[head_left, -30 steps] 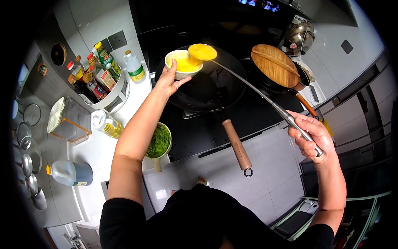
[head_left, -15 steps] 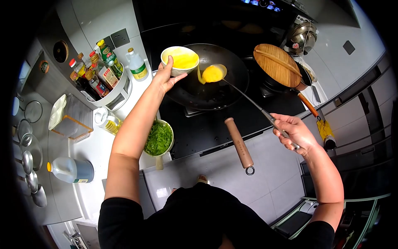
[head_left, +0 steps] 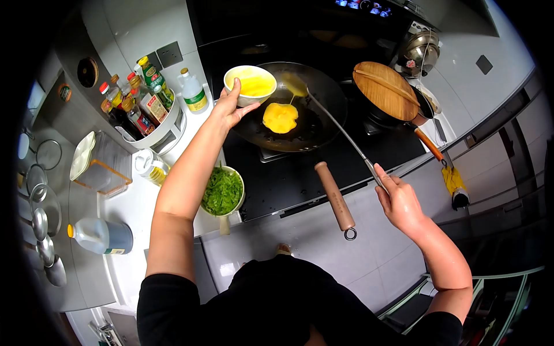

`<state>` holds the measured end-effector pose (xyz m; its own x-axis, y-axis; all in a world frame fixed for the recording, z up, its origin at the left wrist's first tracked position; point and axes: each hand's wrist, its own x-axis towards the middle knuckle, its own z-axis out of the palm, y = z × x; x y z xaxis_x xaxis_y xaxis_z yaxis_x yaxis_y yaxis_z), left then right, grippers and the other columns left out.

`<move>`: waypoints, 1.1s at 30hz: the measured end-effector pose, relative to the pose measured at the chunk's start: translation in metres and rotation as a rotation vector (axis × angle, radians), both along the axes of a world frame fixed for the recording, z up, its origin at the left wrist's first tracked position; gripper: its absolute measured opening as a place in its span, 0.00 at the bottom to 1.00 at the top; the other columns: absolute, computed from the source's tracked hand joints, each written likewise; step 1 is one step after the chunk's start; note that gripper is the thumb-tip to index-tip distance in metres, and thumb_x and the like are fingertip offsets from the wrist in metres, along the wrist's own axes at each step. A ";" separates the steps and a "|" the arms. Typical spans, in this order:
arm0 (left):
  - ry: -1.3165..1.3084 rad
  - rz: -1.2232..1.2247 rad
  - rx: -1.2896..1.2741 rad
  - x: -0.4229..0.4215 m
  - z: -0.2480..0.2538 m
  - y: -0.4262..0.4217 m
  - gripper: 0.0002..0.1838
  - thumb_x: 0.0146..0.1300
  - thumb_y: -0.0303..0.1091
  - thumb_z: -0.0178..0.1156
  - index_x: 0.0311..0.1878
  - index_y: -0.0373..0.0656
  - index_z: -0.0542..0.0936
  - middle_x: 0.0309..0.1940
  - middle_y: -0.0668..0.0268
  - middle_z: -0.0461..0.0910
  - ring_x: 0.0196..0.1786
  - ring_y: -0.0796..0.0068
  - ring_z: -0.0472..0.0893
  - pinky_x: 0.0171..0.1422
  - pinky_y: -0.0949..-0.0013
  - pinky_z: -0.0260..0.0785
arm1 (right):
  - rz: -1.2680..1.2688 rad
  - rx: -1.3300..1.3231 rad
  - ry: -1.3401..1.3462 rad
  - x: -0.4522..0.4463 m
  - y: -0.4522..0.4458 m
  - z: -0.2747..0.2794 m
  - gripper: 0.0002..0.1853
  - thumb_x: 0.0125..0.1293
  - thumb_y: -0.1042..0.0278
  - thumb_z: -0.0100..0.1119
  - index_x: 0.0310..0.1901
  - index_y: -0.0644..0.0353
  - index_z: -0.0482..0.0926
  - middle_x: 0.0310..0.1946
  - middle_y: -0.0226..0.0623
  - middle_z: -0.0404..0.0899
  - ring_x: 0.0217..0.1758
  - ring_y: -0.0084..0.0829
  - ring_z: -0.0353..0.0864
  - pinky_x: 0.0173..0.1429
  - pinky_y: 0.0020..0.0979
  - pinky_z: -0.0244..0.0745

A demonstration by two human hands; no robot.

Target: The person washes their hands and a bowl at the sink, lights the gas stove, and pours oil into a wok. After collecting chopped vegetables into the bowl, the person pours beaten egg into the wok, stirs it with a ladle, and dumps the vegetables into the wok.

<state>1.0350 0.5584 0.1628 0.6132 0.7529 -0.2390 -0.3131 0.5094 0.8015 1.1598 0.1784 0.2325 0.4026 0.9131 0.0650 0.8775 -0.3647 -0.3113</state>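
My left hand (head_left: 234, 105) is closed around a white bowl (head_left: 261, 99) of yellow beaten egg (head_left: 254, 86), tilted over the left side of a dark wok (head_left: 323, 124). In my right hand (head_left: 400, 200) is the long handle of a metal ladle (head_left: 295, 85), its head held over the far part of the wok. A thin yellow strand hangs from the ladle. Below it, a rounded yellow patch of egg (head_left: 280, 118) lies on the wok's surface. The wok's brown handle (head_left: 334, 199) points toward me.
A pot of chopped greens (head_left: 224, 192) sits at the counter edge under my left forearm. Sauce bottles (head_left: 135, 106) stand in a white rack at left. A wooden-lidded pan (head_left: 385, 92) occupies the right burner, its orange handle (head_left: 428, 144) sticking out.
The ladle has tipped and moved up and away. Egg that was in it now lies in the wok. My right hand has shifted slightly left and its grip has turned; the bowl stays put.
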 end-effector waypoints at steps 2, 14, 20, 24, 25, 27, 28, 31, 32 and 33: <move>-0.003 -0.006 -0.003 -0.001 0.000 -0.002 0.27 0.60 0.47 0.49 0.58 0.46 0.56 0.56 0.55 0.62 0.56 0.54 0.68 0.49 0.51 0.71 | 0.030 0.057 0.002 0.001 -0.004 -0.005 0.22 0.57 0.76 0.52 0.54 0.67 0.65 0.25 0.48 0.72 0.25 0.44 0.73 0.31 0.34 0.69; -0.143 -0.075 -0.172 -0.010 -0.013 0.009 0.35 0.56 0.49 0.53 0.60 0.39 0.53 0.57 0.47 0.58 0.56 0.38 0.63 0.48 0.50 0.71 | -0.419 0.376 1.817 0.014 -0.011 0.024 0.19 0.63 0.71 0.44 0.55 0.69 0.61 0.20 0.33 0.68 0.08 0.13 0.57 0.07 0.14 0.50; -0.161 -0.046 -0.190 -0.011 -0.013 0.013 0.38 0.54 0.49 0.57 0.60 0.37 0.53 0.57 0.46 0.56 0.56 0.33 0.60 0.47 0.48 0.71 | -0.425 0.229 1.287 -0.001 -0.005 0.021 0.19 0.64 0.70 0.45 0.56 0.65 0.62 0.20 0.31 0.67 0.09 0.14 0.57 0.08 0.16 0.51; -0.141 -0.047 -0.166 -0.017 -0.005 0.007 0.38 0.53 0.48 0.58 0.60 0.39 0.53 0.57 0.46 0.56 0.56 0.32 0.58 0.48 0.47 0.70 | -0.449 0.347 1.533 0.000 -0.008 0.035 0.19 0.63 0.70 0.45 0.54 0.66 0.61 0.19 0.32 0.67 0.07 0.14 0.56 0.06 0.15 0.50; -0.137 -0.045 -0.167 -0.023 0.001 0.001 0.38 0.53 0.48 0.58 0.60 0.39 0.53 0.57 0.46 0.56 0.56 0.32 0.58 0.48 0.47 0.70 | -0.462 0.366 1.608 -0.001 -0.010 0.038 0.19 0.63 0.70 0.45 0.54 0.67 0.61 0.19 0.33 0.67 0.07 0.14 0.56 0.06 0.15 0.49; -0.211 -0.098 -0.260 -0.038 0.023 -0.010 0.37 0.52 0.48 0.58 0.61 0.42 0.53 0.58 0.47 0.55 0.57 0.31 0.56 0.49 0.47 0.70 | -0.492 0.366 1.639 -0.007 -0.019 0.039 0.19 0.63 0.71 0.45 0.54 0.67 0.61 0.19 0.34 0.67 0.07 0.14 0.56 0.05 0.15 0.50; -0.238 -0.125 -0.323 -0.047 0.033 -0.011 0.37 0.52 0.48 0.59 0.61 0.44 0.54 0.58 0.47 0.55 0.58 0.30 0.54 0.51 0.46 0.69 | -0.522 0.367 1.669 -0.011 -0.023 0.040 0.19 0.63 0.72 0.44 0.54 0.67 0.61 0.19 0.35 0.67 0.07 0.14 0.56 0.05 0.14 0.50; -0.250 -0.092 -0.316 -0.072 0.056 -0.019 0.39 0.51 0.48 0.59 0.61 0.43 0.53 0.58 0.47 0.54 0.58 0.31 0.54 0.51 0.47 0.69 | -0.471 0.443 1.712 -0.028 -0.037 0.039 0.18 0.63 0.72 0.44 0.54 0.67 0.61 0.20 0.36 0.67 0.07 0.14 0.56 0.05 0.14 0.49; -0.250 -0.135 -0.268 -0.082 0.059 -0.018 0.39 0.50 0.49 0.60 0.61 0.43 0.53 0.58 0.47 0.54 0.59 0.31 0.53 0.51 0.47 0.70 | -0.469 0.480 1.695 -0.035 -0.039 0.038 0.18 0.63 0.71 0.44 0.54 0.67 0.61 0.20 0.36 0.67 0.07 0.13 0.55 0.04 0.14 0.49; -0.244 -0.138 -0.262 -0.091 0.059 -0.018 0.39 0.50 0.49 0.60 0.61 0.43 0.53 0.58 0.47 0.54 0.59 0.31 0.53 0.51 0.47 0.70 | -0.467 0.487 1.702 -0.042 -0.039 0.034 0.18 0.63 0.71 0.44 0.54 0.67 0.61 0.20 0.36 0.67 0.07 0.13 0.55 0.04 0.14 0.49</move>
<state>0.9440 0.5409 0.2220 0.7673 0.5920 -0.2466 -0.3927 0.7377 0.5491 1.1179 0.1393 0.2669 0.4941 0.7469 -0.4449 -0.6042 -0.0730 -0.7935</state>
